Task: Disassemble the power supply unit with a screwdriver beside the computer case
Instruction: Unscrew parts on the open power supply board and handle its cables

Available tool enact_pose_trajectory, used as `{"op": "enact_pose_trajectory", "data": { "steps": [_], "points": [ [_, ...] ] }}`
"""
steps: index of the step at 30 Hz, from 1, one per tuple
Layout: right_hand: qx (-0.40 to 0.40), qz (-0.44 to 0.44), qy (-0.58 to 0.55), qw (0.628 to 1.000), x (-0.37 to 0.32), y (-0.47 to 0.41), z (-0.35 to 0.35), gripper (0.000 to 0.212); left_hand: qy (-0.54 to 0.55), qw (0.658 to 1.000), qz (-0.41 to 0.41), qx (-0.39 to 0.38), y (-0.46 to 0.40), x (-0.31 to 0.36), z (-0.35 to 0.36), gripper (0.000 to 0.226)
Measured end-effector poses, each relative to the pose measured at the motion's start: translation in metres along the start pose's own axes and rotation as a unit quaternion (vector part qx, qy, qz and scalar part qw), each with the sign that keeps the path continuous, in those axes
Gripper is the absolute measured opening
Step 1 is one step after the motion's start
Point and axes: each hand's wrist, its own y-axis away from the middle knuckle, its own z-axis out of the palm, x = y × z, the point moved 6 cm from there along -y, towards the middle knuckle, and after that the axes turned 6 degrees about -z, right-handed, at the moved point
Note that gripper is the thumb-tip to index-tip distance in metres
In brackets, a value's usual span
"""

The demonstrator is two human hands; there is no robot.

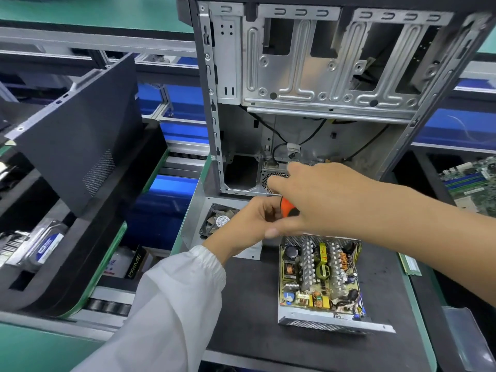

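Opened PSU (pixel 322 285) on the near mat, both hands above it at the screwdriver (pixel 288 206).

The left hand (pixel 249 224) curls its fingers round something small by the orange handle; the right hand (pixel 316 200) closes over that handle, though its grip is partly hidden. The PSU looks stiff at its steel tray and fragile across the bare board, so hold the tray edges. Its lid with the fan (pixel 218 220) lies just behind; the case (pixel 308 89) stands beyond, cables dangling.
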Motion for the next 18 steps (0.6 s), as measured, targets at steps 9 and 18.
{"op": "enact_pose_trajectory", "data": {
  "steps": [9,18],
  "points": [
    [-0.029,-0.018,0.022,0.999,-0.007,0.001,0.003,0.023,0.014,0.999,0.021,-0.025,0.001,0.006,0.003,0.047],
    [-0.024,-0.009,-0.042,0.999,-0.005,-0.002,0.003,0.041,0.016,1.0,0.002,-0.002,0.004,0.002,-0.005,0.03]
  ]
}}
